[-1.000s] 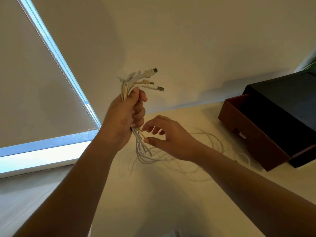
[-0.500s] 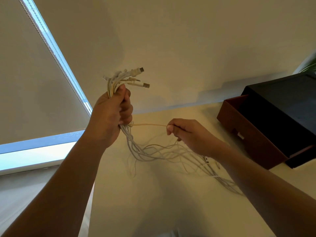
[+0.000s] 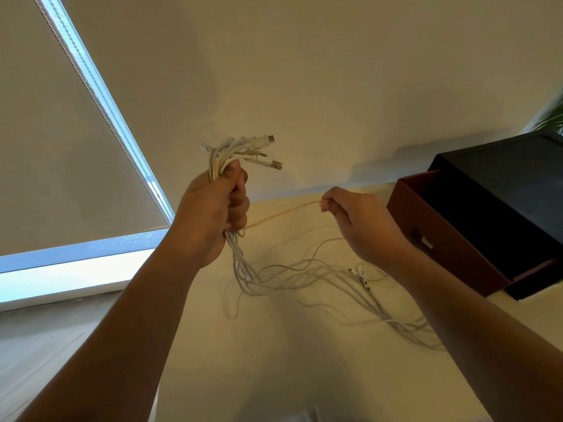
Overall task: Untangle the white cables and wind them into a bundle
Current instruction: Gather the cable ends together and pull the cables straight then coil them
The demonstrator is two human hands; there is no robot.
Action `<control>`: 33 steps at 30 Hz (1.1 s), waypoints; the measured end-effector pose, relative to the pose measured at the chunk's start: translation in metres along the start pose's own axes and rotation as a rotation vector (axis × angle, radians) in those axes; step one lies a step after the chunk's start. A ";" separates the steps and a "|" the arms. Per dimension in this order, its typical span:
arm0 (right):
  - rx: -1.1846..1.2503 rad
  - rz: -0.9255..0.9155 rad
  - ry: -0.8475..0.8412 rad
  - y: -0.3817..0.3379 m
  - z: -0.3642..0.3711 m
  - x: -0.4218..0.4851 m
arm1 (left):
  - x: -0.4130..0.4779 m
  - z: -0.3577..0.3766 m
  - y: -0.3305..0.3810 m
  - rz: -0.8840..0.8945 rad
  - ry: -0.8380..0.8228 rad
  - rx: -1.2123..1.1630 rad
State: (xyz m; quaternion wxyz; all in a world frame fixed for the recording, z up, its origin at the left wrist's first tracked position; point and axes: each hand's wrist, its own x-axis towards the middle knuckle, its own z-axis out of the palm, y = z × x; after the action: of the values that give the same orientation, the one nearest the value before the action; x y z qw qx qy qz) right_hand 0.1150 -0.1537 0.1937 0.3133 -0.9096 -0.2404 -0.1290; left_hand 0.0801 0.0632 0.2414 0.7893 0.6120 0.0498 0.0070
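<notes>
1. The loose tails of the white cables (image 3: 283, 274) sprawl tangled on the pale table (image 3: 274, 367) between my forearms
2. My left hand (image 3: 213, 214) is fisted tight round the gathered cables, with the plug ends (image 3: 259, 150) fanning out above my thumb
3. My right hand (image 3: 362, 226) pinches one yellowish strand (image 3: 283, 212) (it runs taut from the left fist)
4. Farther off, a brown box (image 3: 441, 239) sits near the wall

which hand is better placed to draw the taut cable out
Right, probably: the right hand pinches the yellowish cable, while the left hand is full, gripping the cable bunch.
</notes>
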 end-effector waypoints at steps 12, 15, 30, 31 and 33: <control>0.029 0.214 0.069 0.029 0.011 0.001 | -0.004 0.008 -0.006 -0.044 -0.016 0.022; 0.052 0.255 0.058 0.034 0.010 -0.001 | -0.004 0.005 -0.006 -0.041 -0.014 0.011; 0.143 0.370 -0.330 0.048 -0.001 -0.027 | 0.003 0.006 -0.007 0.012 0.173 -0.278; 0.132 0.377 -0.401 0.047 0.002 -0.030 | 0.003 0.007 -0.008 0.017 0.168 -0.286; 0.088 0.338 -0.505 0.038 0.005 -0.032 | 0.004 0.009 -0.012 0.017 0.140 -0.297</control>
State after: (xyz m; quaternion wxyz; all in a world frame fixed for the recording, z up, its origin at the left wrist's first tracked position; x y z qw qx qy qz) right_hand 0.1076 -0.1882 0.1585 0.2996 -0.9256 -0.1615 0.1657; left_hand 0.0842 0.0516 0.2317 0.8656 0.4869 0.0981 0.0635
